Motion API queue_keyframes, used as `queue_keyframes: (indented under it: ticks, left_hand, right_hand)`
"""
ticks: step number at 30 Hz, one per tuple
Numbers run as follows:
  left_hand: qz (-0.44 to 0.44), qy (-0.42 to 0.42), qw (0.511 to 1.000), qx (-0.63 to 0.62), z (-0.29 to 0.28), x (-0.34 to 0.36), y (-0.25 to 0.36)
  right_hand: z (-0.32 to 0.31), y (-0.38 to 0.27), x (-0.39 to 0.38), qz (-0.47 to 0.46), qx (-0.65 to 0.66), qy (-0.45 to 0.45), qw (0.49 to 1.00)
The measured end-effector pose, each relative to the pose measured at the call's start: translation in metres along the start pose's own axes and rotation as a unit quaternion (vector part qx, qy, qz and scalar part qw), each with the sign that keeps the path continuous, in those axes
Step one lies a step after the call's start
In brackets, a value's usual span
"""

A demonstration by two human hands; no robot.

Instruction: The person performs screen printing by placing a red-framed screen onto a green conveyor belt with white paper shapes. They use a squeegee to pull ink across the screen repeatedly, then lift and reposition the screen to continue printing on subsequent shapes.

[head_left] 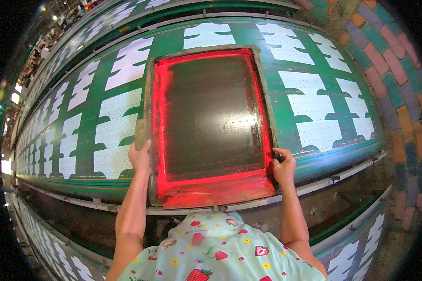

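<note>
Wooden printing screen (210, 122), red-inked edges, dark mesh, flat on green-white cloth.

The light over my work was bright and even, seemingly daylight from above and from the far left, where small lamps and a blown-out white patch glared near the rim. The red ink on the printing screen (211, 122) glowed almost oversaturated, and its dark mesh carried a soft sheen at the right. My forearms threw hardly any shadow on the long green table (103, 117). The fisheye bent every straight edge into a curve, black corners framed the view, and the far left blurred into smeared detail.
</note>
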State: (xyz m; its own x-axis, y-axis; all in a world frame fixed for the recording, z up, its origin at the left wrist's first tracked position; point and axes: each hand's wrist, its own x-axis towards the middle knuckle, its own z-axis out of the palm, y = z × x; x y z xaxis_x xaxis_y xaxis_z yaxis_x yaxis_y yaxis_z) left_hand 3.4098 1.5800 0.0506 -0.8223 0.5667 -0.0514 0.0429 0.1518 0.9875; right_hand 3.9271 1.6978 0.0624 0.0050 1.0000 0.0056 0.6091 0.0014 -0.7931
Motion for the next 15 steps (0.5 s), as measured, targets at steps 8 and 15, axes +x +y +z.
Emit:
queue_keyframes:
  ticks: [8, 15]
  left_hand:
    - [0.007, -0.014, 0.999, 0.038, 0.013, 0.000, -0.012]
    - [0.036, 0.011, 0.992, 0.120, 0.016, 0.002, -0.021]
  right_hand:
    - [-0.017, -0.071, -0.081, -0.351, -0.137, -0.178, 0.909]
    - [0.016, -0.118, -0.110, -0.399, -0.237, -0.258, 0.847]
